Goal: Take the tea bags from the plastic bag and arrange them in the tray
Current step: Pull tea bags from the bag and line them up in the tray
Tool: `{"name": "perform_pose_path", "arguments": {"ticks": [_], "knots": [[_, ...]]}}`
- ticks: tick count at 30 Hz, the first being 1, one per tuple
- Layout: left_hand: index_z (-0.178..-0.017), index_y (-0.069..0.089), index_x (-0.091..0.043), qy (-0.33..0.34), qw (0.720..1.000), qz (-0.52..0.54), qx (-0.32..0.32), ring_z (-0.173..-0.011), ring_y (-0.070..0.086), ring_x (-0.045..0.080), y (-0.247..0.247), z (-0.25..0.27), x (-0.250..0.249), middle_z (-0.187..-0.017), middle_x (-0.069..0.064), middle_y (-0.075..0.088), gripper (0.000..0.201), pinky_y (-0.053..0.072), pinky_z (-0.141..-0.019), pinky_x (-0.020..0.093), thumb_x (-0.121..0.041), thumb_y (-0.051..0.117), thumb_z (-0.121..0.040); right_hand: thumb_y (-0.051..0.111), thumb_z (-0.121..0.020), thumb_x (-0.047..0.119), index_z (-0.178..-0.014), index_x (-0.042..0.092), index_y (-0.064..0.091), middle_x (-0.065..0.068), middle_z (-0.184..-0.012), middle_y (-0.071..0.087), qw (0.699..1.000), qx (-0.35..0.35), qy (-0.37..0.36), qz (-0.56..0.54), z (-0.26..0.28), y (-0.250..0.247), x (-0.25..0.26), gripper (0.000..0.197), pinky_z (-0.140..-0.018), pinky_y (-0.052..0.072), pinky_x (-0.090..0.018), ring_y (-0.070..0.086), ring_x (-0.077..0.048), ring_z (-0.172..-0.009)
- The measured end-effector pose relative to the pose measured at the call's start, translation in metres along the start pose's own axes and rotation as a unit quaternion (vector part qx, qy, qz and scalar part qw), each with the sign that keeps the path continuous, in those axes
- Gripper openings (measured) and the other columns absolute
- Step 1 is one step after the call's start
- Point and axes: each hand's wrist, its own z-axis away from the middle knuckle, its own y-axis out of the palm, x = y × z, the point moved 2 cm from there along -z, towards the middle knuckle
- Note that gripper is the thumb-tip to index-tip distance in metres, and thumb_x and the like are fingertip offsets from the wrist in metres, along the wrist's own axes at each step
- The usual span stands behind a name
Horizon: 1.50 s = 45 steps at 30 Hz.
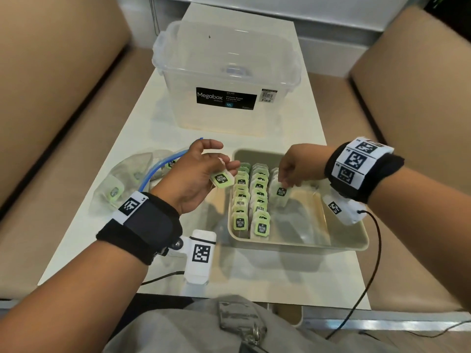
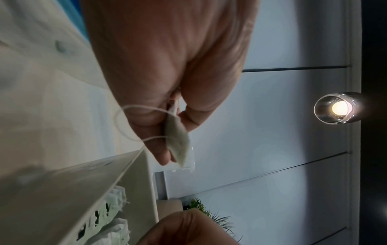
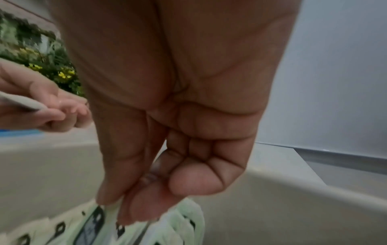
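Note:
A beige tray (image 1: 344, 242) sits near the table's front, holding rows of green-tagged tea bags (image 1: 248, 200). My left hand (image 1: 201, 171) hovers just left of the tray and pinches one tea bag (image 1: 221, 178) by its top; the same tea bag (image 2: 178, 142) shows its looped string in the left wrist view. My right hand (image 1: 293, 169) reaches down into the tray and pinches another tea bag (image 1: 280, 192) at the third row. In the right wrist view its fingertips (image 3: 134, 212) close on the bag's top. A clear plastic bag (image 1: 127, 182) with a blue zip lies at the left, with tea bags inside.
A large clear Megabox storage box (image 1: 226, 77) stands behind the tray on the white table (image 1: 254, 276). Tan cushioned seats (image 1: 51, 110) flank the table on both sides. The tray's right half is bare.

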Motion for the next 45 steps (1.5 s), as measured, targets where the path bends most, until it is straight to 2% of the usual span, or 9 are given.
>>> {"name": "perform_pose_path", "arguments": {"ticks": [5,10,15,19,23,28,35,41,45], "knots": [[-0.116,0.048,-0.008,0.002,1.000,0.010,0.007,-0.102,0.070,0.029,-0.004,0.000,0.005,-0.090,0.010,0.056,0.037,0.053,-0.096,0.042,0.017,0.044,-0.089,0.068,-0.083,0.015,-0.084,0.015,0.073,0.011,-0.057,0.063,0.998,0.020,0.029,0.047,-0.011,0.015,-0.001,0.006,-0.035,0.035,-0.009,0.056,-0.001,-0.047],[-0.112,0.051,-0.013,0.002,1.000,-0.015,0.016,-0.098,0.069,0.023,-0.008,0.000,0.007,-0.091,0.008,0.064,0.033,0.054,-0.087,0.039,0.012,0.051,-0.090,0.067,-0.082,0.014,-0.085,0.014,0.073,-0.002,-0.081,0.074,0.995,-0.014,0.051,0.083,-0.018,0.015,-0.001,0.007,-0.053,0.047,-0.020,0.057,-0.010,-0.050],[-0.102,0.056,-0.021,0.030,0.996,-0.082,0.012,-0.082,0.066,0.011,-0.006,0.001,0.008,-0.089,-0.005,0.074,0.025,0.044,-0.076,0.030,0.001,0.061,-0.090,0.067,-0.084,0.021,-0.087,0.015,0.071,-0.002,-0.083,0.072,0.994,-0.042,0.042,0.092,-0.014,0.011,0.000,0.007,-0.050,0.043,-0.020,0.055,-0.009,-0.053],[-0.099,0.056,-0.019,0.042,0.998,-0.053,0.000,-0.081,0.065,0.010,-0.004,-0.001,0.008,-0.095,-0.003,0.074,0.023,0.043,-0.062,0.020,0.001,0.061,-0.090,0.068,-0.086,0.026,-0.091,0.021,0.072,0.011,-0.078,0.067,0.990,-0.131,-0.050,-0.030,-0.005,-0.005,0.006,0.008,-0.057,0.043,-0.016,0.057,0.002,-0.054],[-0.105,0.055,-0.015,0.053,0.999,0.005,-0.010,-0.078,0.067,0.014,0.002,-0.001,0.007,-0.093,0.004,0.068,0.022,0.053,-0.066,0.020,0.000,0.061,-0.090,0.071,-0.085,0.023,-0.090,0.019,0.072,0.012,-0.072,0.068,0.952,-0.190,-0.140,-0.195,0.021,-0.018,0.034,0.007,-0.059,0.050,-0.017,0.061,0.001,-0.055],[-0.108,0.054,-0.012,0.072,0.997,0.032,-0.015,-0.069,0.068,0.012,0.008,-0.001,0.005,-0.081,0.005,0.056,0.022,0.057,-0.069,0.023,0.000,0.061,-0.090,0.062,-0.089,0.041,-0.095,0.008,0.067,-0.006,-0.080,0.072,0.937,-0.126,-0.081,-0.315,0.031,-0.013,0.059,0.033,-0.068,0.058,-0.038,0.069,-0.020,-0.066],[-0.106,0.055,-0.014,0.059,0.998,0.007,0.002,-0.080,0.066,0.014,0.009,-0.001,0.010,-0.089,0.007,0.060,0.015,0.059,-0.080,0.033,-0.006,0.058,-0.094,0.077,-0.079,0.016,-0.093,-0.001,0.066,-0.015,-0.078,0.071,0.910,-0.171,-0.057,-0.374,0.029,-0.017,0.054,0.025,-0.060,0.051,-0.033,0.064,-0.014,-0.058],[-0.101,0.061,-0.019,0.054,0.992,-0.097,-0.060,-0.103,0.059,0.013,-0.005,-0.004,0.014,-0.110,-0.001,0.061,0.008,0.055,-0.083,0.031,-0.025,0.058,-0.097,0.085,-0.068,0.023,-0.079,0.015,0.070,0.003,-0.063,0.067,0.969,-0.161,-0.016,-0.185,0.030,-0.024,0.023,0.020,-0.052,0.047,-0.019,0.059,-0.008,-0.052],[-0.098,0.064,-0.023,0.056,0.978,-0.191,-0.055,-0.087,0.055,0.010,-0.007,-0.004,0.018,-0.100,-0.006,0.060,0.010,0.050,-0.073,0.025,-0.016,0.056,-0.097,0.079,-0.074,0.018,-0.077,0.018,0.076,0.003,-0.071,0.072,0.997,-0.054,0.036,-0.042,0.022,-0.006,0.004,0.004,-0.052,0.047,-0.019,0.060,-0.009,-0.059]]}}
